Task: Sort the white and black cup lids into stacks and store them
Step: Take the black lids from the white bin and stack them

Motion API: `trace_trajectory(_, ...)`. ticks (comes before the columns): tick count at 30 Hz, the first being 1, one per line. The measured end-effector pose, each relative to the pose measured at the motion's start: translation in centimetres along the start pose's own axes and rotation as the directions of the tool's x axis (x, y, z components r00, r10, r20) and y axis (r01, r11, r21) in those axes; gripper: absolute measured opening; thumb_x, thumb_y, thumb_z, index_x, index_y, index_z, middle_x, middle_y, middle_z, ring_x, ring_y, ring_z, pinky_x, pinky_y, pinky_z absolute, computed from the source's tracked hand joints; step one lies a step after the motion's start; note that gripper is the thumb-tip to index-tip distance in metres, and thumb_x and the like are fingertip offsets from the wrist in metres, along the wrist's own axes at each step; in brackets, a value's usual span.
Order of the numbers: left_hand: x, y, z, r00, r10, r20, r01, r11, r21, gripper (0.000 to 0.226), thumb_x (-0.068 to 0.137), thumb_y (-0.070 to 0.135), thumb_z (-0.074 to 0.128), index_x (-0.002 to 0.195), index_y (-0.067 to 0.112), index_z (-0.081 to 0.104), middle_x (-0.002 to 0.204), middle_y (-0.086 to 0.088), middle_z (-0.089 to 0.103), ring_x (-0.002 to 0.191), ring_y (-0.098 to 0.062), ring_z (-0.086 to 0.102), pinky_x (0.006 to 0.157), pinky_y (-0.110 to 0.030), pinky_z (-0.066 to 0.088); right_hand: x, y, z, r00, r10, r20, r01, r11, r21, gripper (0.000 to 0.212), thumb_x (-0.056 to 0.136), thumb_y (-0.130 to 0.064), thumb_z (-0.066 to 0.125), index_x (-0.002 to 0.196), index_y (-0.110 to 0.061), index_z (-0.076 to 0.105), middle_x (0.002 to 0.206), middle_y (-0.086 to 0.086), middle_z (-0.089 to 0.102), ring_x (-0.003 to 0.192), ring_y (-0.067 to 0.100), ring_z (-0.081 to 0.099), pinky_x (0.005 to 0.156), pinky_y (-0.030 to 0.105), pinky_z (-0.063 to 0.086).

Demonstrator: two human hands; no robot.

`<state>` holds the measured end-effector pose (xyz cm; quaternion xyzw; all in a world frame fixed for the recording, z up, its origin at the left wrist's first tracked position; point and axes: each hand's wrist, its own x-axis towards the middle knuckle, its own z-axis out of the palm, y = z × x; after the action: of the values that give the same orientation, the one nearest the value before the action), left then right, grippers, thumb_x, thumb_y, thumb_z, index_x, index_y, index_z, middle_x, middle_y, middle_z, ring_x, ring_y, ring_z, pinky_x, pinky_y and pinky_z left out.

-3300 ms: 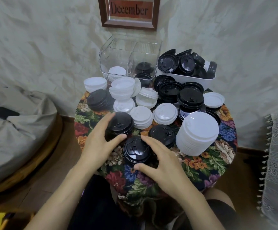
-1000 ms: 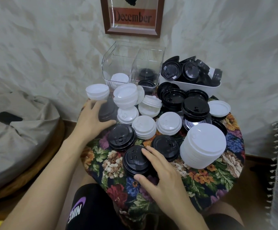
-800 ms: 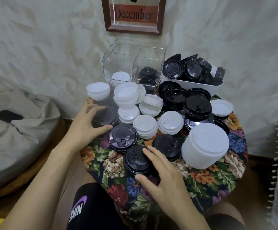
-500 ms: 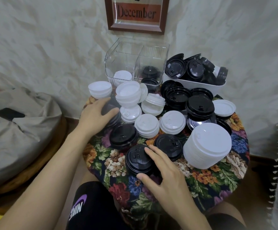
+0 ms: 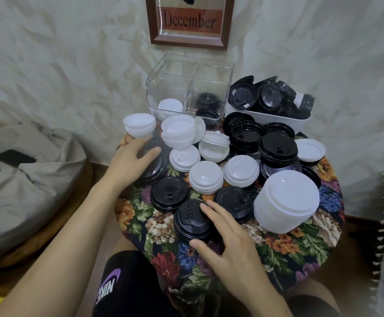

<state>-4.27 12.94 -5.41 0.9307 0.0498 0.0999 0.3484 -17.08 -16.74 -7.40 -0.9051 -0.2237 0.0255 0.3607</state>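
Note:
Black and white cup lids cover a small round table with a floral cloth [image 5: 284, 245]. My left hand [image 5: 130, 160] lies over a black lid stack [image 5: 157, 169] at the table's left edge, thumb across its top and fingers curled round its far side. My right hand [image 5: 227, 243] holds the front black lid stack [image 5: 189, 221], index finger on top and thumb at its near rim. Two more black stacks [image 5: 169, 194] [image 5: 233, 201] sit beside it. A tall white lid stack [image 5: 287, 200] stands at the right.
A clear two-compartment box [image 5: 191, 72] stands at the back with white lids [image 5: 170, 106] in its left half and black lids [image 5: 208, 99] in its right half. A white tub [image 5: 268, 116] of loose black lids is beside it. A grey beanbag [image 5: 26, 179] lies left.
My left hand left the middle black stack and reached to the black stack at the left edge, where it has closed around it. My right hand has stayed on the front stack.

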Motion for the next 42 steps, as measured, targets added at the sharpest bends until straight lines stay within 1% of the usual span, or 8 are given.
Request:
trace_trajectory(10,-3.2,0.2,-0.3,0.986,-0.026,-0.167,0.031,0.999,0.027,0.03,0.098,0.056,0.059,0.116,0.032,0.064,0.115,0.01,0.064,0.107,-0.015,0.059,0.084,-0.034,0.04,0.0,-0.2,0.0,0.999,-0.003,0.044,0.007,0.997,-0.078,0.071,0.092,-0.064,0.061,0.152,-0.059,0.024,0.156,-0.041,0.018,0.144,-0.016,0.015,0.109,0.006,0.013)
trace_trajectory(15,-4.6,-0.1,-0.8,0.999,0.005,-0.037,-0.005,1.0,0.006,0.074,0.087,0.066,0.069,0.15,0.036,0.047,0.138,0.014,0.051,0.131,-0.01,0.046,0.102,-0.035,0.039,0.0,-0.4,-0.2,0.998,-0.024,0.053,0.028,0.996,-0.079,0.073,0.089,-0.071,0.059,0.153,-0.051,0.031,0.15,-0.044,0.021,0.139,-0.022,0.015,0.106,0.001,0.013)
trace_trajectory(18,-5.0,-0.6,-1.1,0.997,-0.018,0.07,0.017,1.0,0.015,0.107,0.07,0.08,0.072,0.159,0.032,0.035,0.158,0.003,0.044,0.145,-0.018,0.04,0.118,-0.04,0.035,0.0,-0.5,-0.6,0.999,-0.04,0.033,0.041,0.999,-0.027,0.067,0.09,-0.074,0.054,0.15,-0.048,0.04,0.149,-0.041,0.028,0.139,-0.017,0.028,0.11,0.008,0.024)
trace_trajectory(23,-5.9,0.5,-1.5,0.997,-0.005,-0.079,0.0,0.997,-0.074,0.091,0.081,0.05,0.083,0.157,0.026,0.039,0.158,0.006,0.045,0.144,-0.015,0.043,0.112,-0.029,0.033,0.5,-1.1,-1.3,0.995,-0.035,-0.095,0.039,0.998,0.044,0.048,0.095,-0.064,0.051,0.136,-0.041,0.061,0.142,-0.035,0.045,0.131,-0.011,0.046,0.106,0.018,0.04)
trace_trajectory(29,-7.6,3.2,-1.1,0.978,0.203,-0.039,-0.205,0.978,-0.048,0.093,0.075,0.07,0.07,0.155,0.031,0.043,0.151,0.017,0.043,0.14,0.0,0.039,0.117,-0.024,0.031,4.5,-2.7,-3.2,0.98,-0.044,-0.195,0.06,0.995,0.076,0.03,0.1,-0.039,0.063,0.129,-0.032,0.068,0.124,-0.021,0.066,0.111,-0.003,0.061,0.095,0.026,0.051)
trace_trajectory(34,-8.8,4.4,0.3,0.95,0.312,0.009,-0.31,0.946,-0.09,0.097,0.075,0.068,0.07,0.16,0.036,0.034,0.151,0.024,0.039,0.14,0.013,0.033,0.111,-0.007,0.027,9.2,-4.5,-4.3,0.991,0.133,0.005,-0.127,0.929,0.347,0.059,0.09,-0.053,0.072,0.145,-0.038,0.054,0.132,-0.022,0.061,0.106,-0.001,0.065,0.097,0.028,0.052)
trace_trajectory(38,-8.9,4.3,0.6,0.959,0.285,0.016,-0.273,0.934,-0.23,0.107,0.076,0.054,0.087,0.16,0.049,0.021,0.16,0.027,0.035,0.147,0.009,0.031,0.116,-0.013,0.027,10.9,-4.0,-3.1,0.98,0.197,0.039,-0.193,0.872,0.451,0.05,0.092,-0.032,0.076,0.14,-0.028,0.061,0.126,-0.008,0.068,0.116,0.011,0.065,0.102,0.039,0.054)
trace_trajectory(42,-9.1,3.6,0.5,0.987,0.158,-0.037,-0.161,0.928,-0.337,0.1,0.073,0.045,0.087,0.158,0.042,0.035,0.15,0.033,0.042,0.14,0.016,0.037,0.115,-0.012,0.031,10.7,-3.9,-2.9,0.968,0.237,0.082,-0.224,0.668,0.71,0.042,0.098,-0.017,0.069,0.138,-0.026,0.059,0.129,0.003,0.064,0.112,0.02,0.07,0.082,0.035,0.064)
